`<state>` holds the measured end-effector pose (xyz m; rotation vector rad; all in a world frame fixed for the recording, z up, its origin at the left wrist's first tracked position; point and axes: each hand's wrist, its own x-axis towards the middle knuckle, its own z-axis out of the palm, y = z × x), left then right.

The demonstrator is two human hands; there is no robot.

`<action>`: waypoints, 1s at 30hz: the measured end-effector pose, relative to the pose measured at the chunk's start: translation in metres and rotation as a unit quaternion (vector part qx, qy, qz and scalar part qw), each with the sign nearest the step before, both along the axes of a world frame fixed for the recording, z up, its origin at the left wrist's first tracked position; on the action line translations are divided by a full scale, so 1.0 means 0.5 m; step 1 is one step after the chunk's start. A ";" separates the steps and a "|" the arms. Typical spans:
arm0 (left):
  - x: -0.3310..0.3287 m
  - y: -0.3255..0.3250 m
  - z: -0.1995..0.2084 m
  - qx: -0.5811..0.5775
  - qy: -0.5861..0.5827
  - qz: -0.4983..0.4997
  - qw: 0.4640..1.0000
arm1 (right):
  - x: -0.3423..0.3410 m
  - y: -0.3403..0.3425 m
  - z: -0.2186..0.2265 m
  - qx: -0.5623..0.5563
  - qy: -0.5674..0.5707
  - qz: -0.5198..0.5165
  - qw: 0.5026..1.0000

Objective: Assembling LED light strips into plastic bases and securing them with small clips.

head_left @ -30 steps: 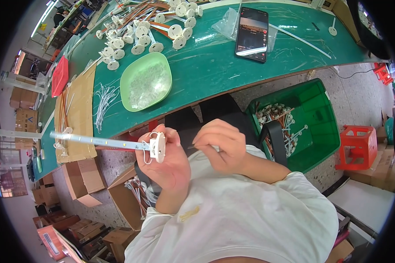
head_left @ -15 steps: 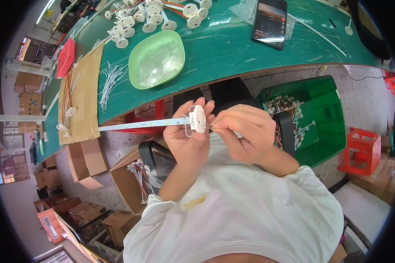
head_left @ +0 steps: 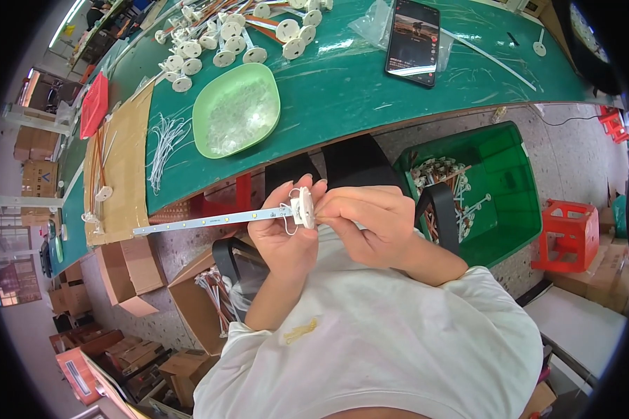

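Note:
My left hand (head_left: 284, 241) holds an LED strip (head_left: 210, 221) by its right end, where a round white cap (head_left: 305, 208) with thin looped white wires is fitted. The strip is narrow and pale, dotted with small yellow LEDs, and points left over the cardboard's edge. Pinched together, the fingertips of my right hand (head_left: 370, 220) touch the cap's outer face; whatever is between them is too small to make out. On the table beyond lie a light green bowl (head_left: 201, 119) of small clear plastic pieces and a bunch of white wires (head_left: 166, 148).
Many white-capped strips (head_left: 223, 57) are heaped on the green table (head_left: 328, 91), near a phone (head_left: 412, 42). Flat cardboard (head_left: 122, 167) covers the table's left end. A green crate (head_left: 507, 202) of capped strips, a red stool (head_left: 566, 234) and an open carton (head_left: 196, 307) stand below.
The table and its things appear shifted slightly left in view. Both hands stay together at the cap, with the right fingertips now closer against its face.

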<state>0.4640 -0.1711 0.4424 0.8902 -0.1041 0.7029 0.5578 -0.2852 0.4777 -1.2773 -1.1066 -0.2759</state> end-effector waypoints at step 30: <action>0.004 0.024 0.002 -0.032 0.046 -0.021 0.998 | 0.006 0.024 -0.023 -0.011 0.036 0.011 0.999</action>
